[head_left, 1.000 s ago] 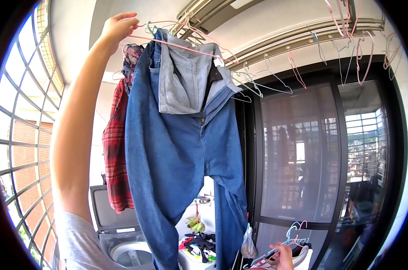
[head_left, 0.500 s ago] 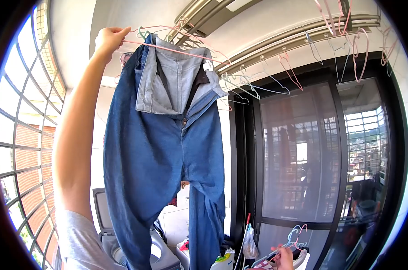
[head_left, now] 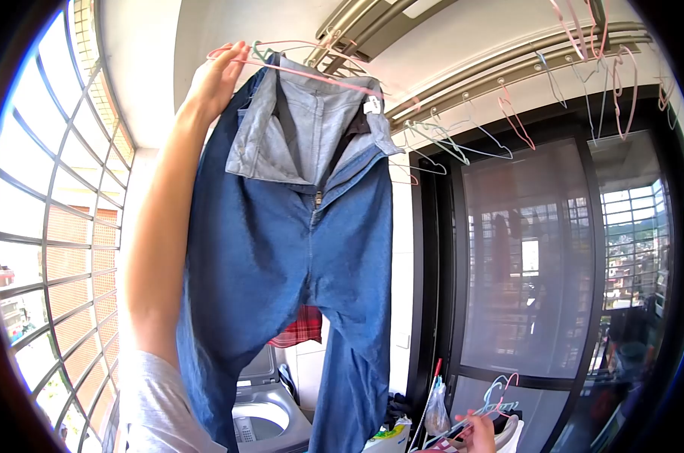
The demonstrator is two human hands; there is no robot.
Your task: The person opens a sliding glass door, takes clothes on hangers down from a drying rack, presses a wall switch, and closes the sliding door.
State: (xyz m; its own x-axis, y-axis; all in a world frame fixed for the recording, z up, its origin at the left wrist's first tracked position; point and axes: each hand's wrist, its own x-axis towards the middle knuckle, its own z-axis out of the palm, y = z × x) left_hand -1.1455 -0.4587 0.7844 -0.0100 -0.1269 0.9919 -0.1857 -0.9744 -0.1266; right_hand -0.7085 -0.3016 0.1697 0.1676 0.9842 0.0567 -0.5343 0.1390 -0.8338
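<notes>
Blue jeans [head_left: 281, 257] hang in front of me by a pink hanger [head_left: 304, 72], their grey inner waist folded outward. My left hand [head_left: 216, 81] is raised at the upper left, its fingers closed around the hanger's left end. A green hanger hook [head_left: 260, 51] shows just beside those fingers. Low at the right, my right hand [head_left: 478, 433] is closed on several thin hangers [head_left: 499, 394], with pink and light blue hooks standing above it. Light-coloured clothing [head_left: 510, 436] lies beside that hand, mostly cut off by the view's edge.
Overhead drying rails [head_left: 508, 45] carry several wire hangers [head_left: 447, 143]. A barred window [head_left: 63, 226] runs along the left. Behind the jeans are an open washing machine [head_left: 270, 423] and red plaid cloth [head_left: 300, 328]. A dark-framed sliding door [head_left: 523, 264] stands at the right.
The view has turned slightly left, so everything sits further right. More red plaid cloth and washing machine show between the jeans' legs. My left fingers now reach further over the hanger's end.
</notes>
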